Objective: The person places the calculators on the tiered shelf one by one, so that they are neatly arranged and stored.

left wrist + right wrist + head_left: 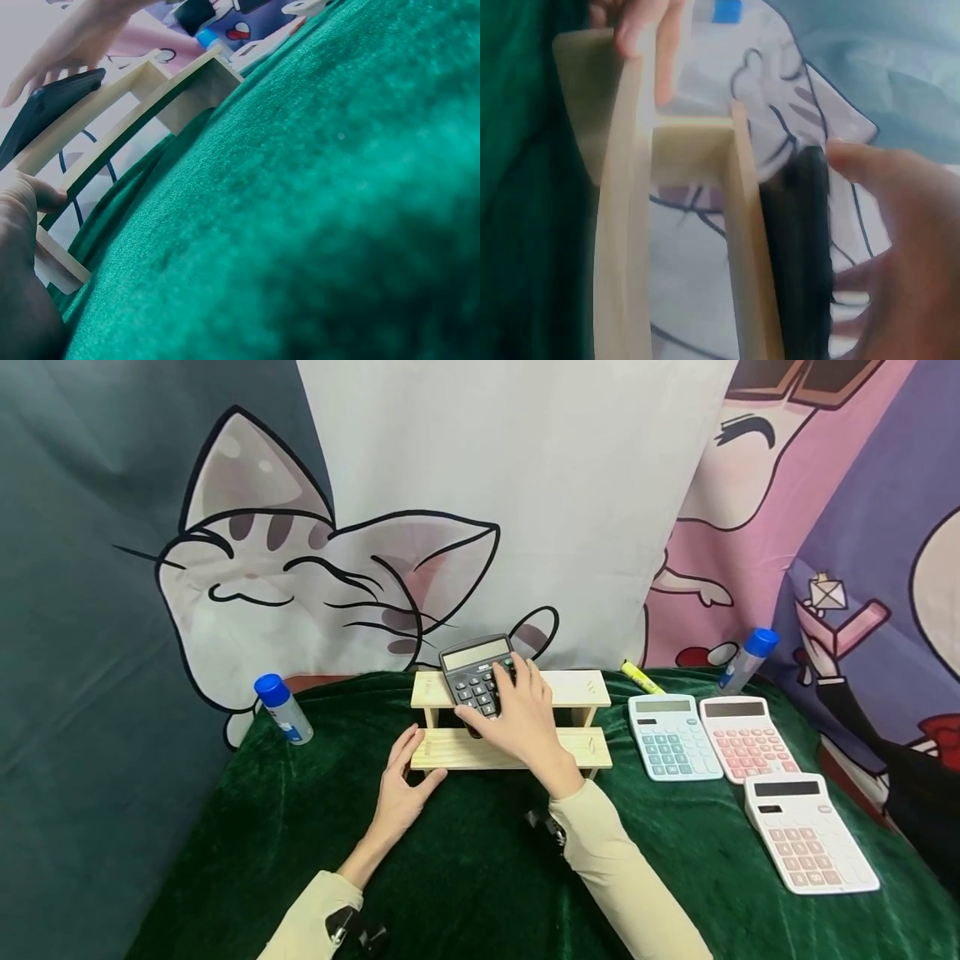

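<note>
A black calculator [476, 681] lies tilted on the upper step of a two-step wooden stand [450, 753], overhanging the step's front. Over its face spreads my right hand [517, 710], fingers nearly straight on the keys and thumb by the left edge; the palm hides part of the keypad. At the stand's left end, my left hand [397, 789] grips the lower step, thumb in front. The left wrist view shows that thumb [45, 196] against the wood, and the calculator [49, 109] on edge. In the right wrist view the calculator [799, 247] lies close against the upper board.
Right of the stand lie a blue calculator [671, 739], a pink calculator [750, 735] and a white calculator [810, 835]. A yellow marker [642, 677] lies behind them. Blue-capped bottles stand at left [283, 710] and right [747, 662]. Green cloth [480, 868] covers the table before a printed curtain.
</note>
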`<state>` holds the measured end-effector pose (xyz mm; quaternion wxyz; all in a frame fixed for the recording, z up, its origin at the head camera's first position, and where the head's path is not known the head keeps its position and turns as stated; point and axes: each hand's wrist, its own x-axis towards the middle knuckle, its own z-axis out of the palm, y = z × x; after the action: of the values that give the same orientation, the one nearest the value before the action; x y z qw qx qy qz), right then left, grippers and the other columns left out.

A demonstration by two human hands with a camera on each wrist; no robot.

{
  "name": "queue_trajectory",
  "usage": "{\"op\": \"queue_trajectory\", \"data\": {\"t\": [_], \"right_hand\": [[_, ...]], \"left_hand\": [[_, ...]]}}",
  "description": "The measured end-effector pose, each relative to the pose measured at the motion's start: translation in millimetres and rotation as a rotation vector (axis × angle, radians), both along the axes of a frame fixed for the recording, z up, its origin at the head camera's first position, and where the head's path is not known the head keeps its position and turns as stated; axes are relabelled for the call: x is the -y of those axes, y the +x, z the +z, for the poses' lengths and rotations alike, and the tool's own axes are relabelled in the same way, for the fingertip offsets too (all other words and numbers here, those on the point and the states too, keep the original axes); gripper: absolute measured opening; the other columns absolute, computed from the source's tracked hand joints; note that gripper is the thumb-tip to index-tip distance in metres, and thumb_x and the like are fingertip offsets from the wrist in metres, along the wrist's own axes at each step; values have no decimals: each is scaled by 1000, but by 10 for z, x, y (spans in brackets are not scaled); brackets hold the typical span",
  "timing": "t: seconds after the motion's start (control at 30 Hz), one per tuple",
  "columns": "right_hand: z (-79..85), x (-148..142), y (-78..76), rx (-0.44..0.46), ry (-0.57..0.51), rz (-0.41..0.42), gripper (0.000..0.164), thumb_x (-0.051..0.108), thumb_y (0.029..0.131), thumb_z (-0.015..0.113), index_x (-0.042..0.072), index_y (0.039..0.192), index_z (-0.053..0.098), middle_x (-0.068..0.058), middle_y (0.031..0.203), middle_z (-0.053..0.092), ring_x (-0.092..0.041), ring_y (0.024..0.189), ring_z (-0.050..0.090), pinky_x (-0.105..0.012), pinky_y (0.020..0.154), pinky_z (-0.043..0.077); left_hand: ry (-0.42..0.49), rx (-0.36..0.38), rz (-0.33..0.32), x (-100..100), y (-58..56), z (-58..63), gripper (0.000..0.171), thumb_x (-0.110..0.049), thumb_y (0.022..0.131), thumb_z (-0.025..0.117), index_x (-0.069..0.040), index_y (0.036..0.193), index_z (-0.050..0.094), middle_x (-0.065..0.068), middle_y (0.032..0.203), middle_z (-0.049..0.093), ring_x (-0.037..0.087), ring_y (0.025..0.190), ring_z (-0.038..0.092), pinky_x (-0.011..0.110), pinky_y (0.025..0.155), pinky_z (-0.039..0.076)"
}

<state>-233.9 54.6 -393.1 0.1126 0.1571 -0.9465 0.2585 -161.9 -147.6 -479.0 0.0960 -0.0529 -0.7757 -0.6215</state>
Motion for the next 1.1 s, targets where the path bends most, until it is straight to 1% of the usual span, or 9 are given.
{"op": "queue_trajectory", "data": {"t": [0.07,0.2,0.27,0.33,0.43,0.57,0.7,0.83,1.1], "right_hand": [[1,-134,17,-32,-30,83,79,64,88,60,13,147,47,-13,159,32,-34,148,27,-57,117,23],[52,-376,42,-51,-36,238,61,49,89,67,16,138,57,-8,153,43,-28,143,37,-55,115,29],[86,-449,41,-47,-35,284,56,42,87,70,17,136,59,-8,152,45,-28,143,38,-55,114,30],[101,-489,31,-47,-31,305,53,34,85,71,17,134,60,-8,151,45,-28,141,38,-55,113,31],[90,-503,15,-40,-21,326,48,23,82,70,17,129,63,-9,149,46,-29,142,38,-55,114,31],[35,-483,6,-39,4,326,44,20,82,68,17,126,65,-7,147,49,-28,141,38,-52,115,31],[-4,-448,12,-63,24,314,45,21,82,68,18,127,65,-6,145,50,-28,139,39,-51,114,31],[-42,-388,24,-95,31,303,45,22,83,70,18,127,66,-6,143,52,-29,139,39,-51,114,32],[-118,-196,77,-180,45,279,42,29,90,69,17,131,64,-8,144,52,-30,138,39,-51,114,33]], "left_hand": [[-8,5,-1,-8,35,66,69,-4,88,74,7,148,41,22,161,27,32,148,28,2,104,23],[5,-3,9,-7,46,90,67,-2,87,74,6,146,43,22,160,29,33,147,30,2,105,24],[12,-15,16,1,41,83,67,0,87,74,6,146,44,22,159,30,33,147,31,3,105,24],[11,-24,17,7,33,73,67,0,86,74,6,145,44,23,159,30,34,147,31,3,105,24],[-2,-25,17,9,26,65,67,0,86,74,7,146,44,23,159,29,34,147,30,2,104,24],[-7,-9,14,-18,30,79,67,-1,87,74,6,146,44,21,159,29,33,147,31,3,105,24],[7,-7,5,-36,40,93,66,0,87,73,6,146,44,21,159,29,32,147,30,3,106,23],[5,-14,-6,-32,38,77,66,0,88,72,7,146,42,21,159,28,34,147,29,3,106,22],[-27,-2,-17,-32,29,65,68,-3,90,71,6,149,39,23,160,24,35,147,29,2,104,22]]}}
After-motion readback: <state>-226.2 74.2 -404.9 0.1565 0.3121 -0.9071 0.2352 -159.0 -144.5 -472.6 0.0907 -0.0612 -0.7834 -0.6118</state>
